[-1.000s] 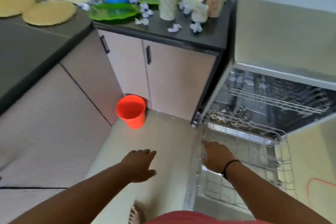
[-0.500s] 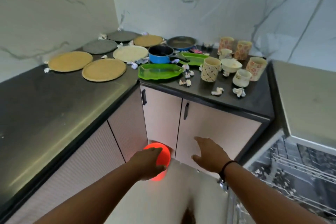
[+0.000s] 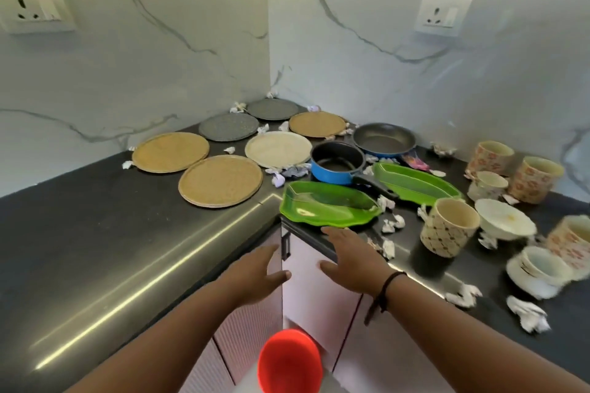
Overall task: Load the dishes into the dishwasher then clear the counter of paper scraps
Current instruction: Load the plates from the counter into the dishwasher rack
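Note:
Dishes cover the black corner counter (image 3: 95,233): several round tan and grey plates (image 3: 220,180), a blue saucepan (image 3: 336,163), a dark frying pan (image 3: 384,139), two green leaf-shaped trays (image 3: 329,204), patterned mugs (image 3: 448,226) and white bowls (image 3: 504,223). Crumpled paper scraps (image 3: 526,317) lie among them. My left hand (image 3: 255,274) hovers open in front of the counter's corner, holding nothing. My right hand (image 3: 351,252) reaches open toward the near green tray, its fingertips just short of the tray's front rim. The dishwasher is out of view.
An orange bin (image 3: 289,360) stands on the floor below my hands, in front of pale cabinet doors (image 3: 319,293). Marble walls with two sockets (image 3: 442,14) close in the counter at the back and left.
My view has lifted from the open dishwasher rack up to the counter. Both hands left the rack area and now stretch forward, the right one nearing the green tray.

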A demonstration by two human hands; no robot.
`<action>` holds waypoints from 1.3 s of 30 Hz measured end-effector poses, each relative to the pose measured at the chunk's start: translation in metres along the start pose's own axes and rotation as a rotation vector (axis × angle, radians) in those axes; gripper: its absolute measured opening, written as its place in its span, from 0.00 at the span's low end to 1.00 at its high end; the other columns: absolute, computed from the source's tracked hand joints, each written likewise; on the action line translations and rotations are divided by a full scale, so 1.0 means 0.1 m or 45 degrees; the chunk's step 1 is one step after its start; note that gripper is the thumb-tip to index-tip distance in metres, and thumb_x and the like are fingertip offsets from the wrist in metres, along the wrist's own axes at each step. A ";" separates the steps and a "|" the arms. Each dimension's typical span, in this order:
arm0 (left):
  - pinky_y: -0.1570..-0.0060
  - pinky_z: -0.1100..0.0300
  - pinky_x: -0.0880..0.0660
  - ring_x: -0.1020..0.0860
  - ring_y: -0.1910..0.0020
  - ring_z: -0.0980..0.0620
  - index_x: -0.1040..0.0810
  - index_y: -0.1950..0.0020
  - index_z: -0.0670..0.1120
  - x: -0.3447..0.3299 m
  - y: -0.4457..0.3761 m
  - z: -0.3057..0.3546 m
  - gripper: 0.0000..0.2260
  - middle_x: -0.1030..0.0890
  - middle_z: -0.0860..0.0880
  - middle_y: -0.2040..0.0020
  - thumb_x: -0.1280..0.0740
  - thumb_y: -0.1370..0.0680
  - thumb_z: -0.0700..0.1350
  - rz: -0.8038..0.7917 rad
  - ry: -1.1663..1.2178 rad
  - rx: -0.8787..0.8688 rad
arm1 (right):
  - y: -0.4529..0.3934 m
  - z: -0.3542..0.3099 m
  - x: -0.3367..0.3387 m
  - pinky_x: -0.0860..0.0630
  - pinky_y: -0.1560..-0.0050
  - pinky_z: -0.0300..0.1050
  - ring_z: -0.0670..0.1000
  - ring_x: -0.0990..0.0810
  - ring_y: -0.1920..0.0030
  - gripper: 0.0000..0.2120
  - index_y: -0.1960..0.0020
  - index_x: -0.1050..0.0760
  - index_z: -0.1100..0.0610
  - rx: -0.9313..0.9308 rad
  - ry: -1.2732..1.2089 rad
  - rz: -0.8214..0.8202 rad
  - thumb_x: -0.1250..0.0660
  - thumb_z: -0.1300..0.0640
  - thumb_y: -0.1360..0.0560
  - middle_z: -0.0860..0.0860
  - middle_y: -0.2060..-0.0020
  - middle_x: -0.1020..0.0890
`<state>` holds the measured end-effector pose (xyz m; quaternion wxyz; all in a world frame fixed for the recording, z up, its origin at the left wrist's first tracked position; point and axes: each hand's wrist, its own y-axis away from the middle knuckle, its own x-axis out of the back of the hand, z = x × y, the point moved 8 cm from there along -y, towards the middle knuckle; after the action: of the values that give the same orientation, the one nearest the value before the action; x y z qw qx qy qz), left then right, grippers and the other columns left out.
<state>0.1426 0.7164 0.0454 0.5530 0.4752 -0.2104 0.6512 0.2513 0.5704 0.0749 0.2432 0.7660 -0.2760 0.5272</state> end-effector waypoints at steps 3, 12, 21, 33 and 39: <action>0.28 0.57 0.42 0.40 0.25 0.52 0.44 0.22 0.49 0.22 -0.22 -0.23 0.34 0.40 0.49 0.23 0.36 0.23 0.61 -0.007 0.028 0.039 | -0.46 -0.20 0.00 0.39 0.28 0.48 0.52 0.40 0.27 0.36 0.23 0.46 0.51 0.038 -0.062 -0.044 0.36 0.42 0.25 0.51 0.27 0.37; 0.31 0.55 0.38 0.36 0.27 0.50 0.38 0.25 0.52 1.10 -0.94 -1.09 0.30 0.36 0.50 0.25 0.34 0.24 0.57 0.079 0.332 0.140 | -1.79 -0.83 -0.02 0.37 0.30 0.48 0.53 0.36 0.29 0.35 0.24 0.44 0.52 0.064 -0.067 -0.093 0.34 0.43 0.26 0.52 0.28 0.34; 0.39 0.54 0.28 0.25 0.39 0.48 0.29 0.32 0.50 1.58 -1.37 -2.02 0.21 0.28 0.47 0.33 0.33 0.24 0.55 0.316 0.416 0.333 | -2.58 -1.03 -0.28 0.34 0.34 0.46 0.54 0.32 0.31 0.33 0.25 0.41 0.55 -0.211 -0.226 -0.212 0.35 0.45 0.26 0.53 0.29 0.32; 0.42 0.51 0.27 0.24 0.40 0.44 0.36 0.27 0.44 1.71 -1.55 -2.65 0.28 0.25 0.44 0.36 0.32 0.25 0.47 0.455 0.695 0.743 | -2.98 -0.89 -0.53 0.29 0.48 0.49 0.54 0.27 0.48 0.05 0.54 0.28 0.56 -0.929 -1.335 -0.233 0.33 0.57 0.25 0.55 0.49 0.27; 0.62 0.58 0.26 0.24 0.63 0.48 0.21 0.55 0.41 1.65 -1.56 -2.80 0.05 0.21 0.41 0.59 0.36 0.24 0.35 0.401 1.275 0.871 | -2.86 -0.82 -0.52 0.30 0.68 0.41 0.48 0.29 0.66 0.09 0.47 0.30 0.57 -1.075 -1.460 -0.343 0.34 0.56 0.25 0.52 0.60 0.27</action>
<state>0.1885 1.0726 0.0180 0.2983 0.2258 0.2272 0.8991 0.3753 0.8417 0.0296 0.3982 0.7900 -0.4436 -0.1434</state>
